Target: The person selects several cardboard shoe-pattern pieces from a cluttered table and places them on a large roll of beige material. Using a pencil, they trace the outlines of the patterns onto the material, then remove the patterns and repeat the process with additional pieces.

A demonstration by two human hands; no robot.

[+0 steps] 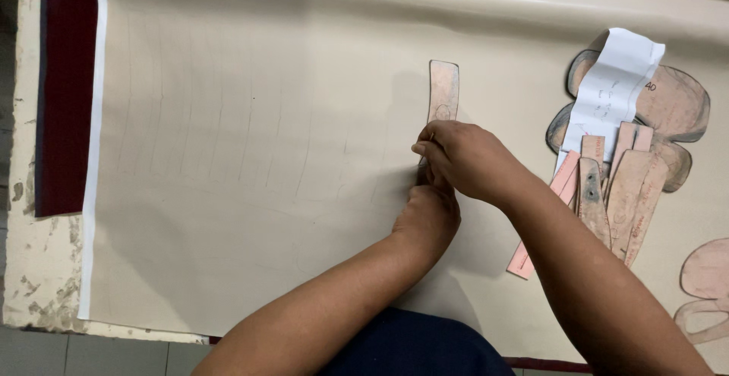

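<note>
Both hands meet at the lower end of a narrow, slightly curved cardboard pattern strip that lies flat on a large beige sheet spread over the table. The right hand sits on top, fingers curled down and closed over the strip's near end, apparently pressing it onto the sheet; whether it also pinches a pen or marker I cannot tell, since the fingertips are hidden. The left hand lies just below and partly under the right, knuckles bent, its fingers tucked out of sight — closed or nearly so, though what it grips, if anything, is not visible. Only the upper part of the strip shows, running away from the hands toward the far edge of the sheet.

The strip looks like thin, stiff card — light, flat, likely to slide on the smooth sheet unless held down, and liable to crease if bent across its narrow width. I judge the safest hold to be flat finger pressure along its length, or a pinch at one end with the other end supported. The sheet itself looks soft and limp, with faint ruled lines on it.

To the right, well apart, a pile of similar pattern pieces rests on larger rounded templates, with a folded white paper slip on top. A dark red board lies at the left edge
</note>
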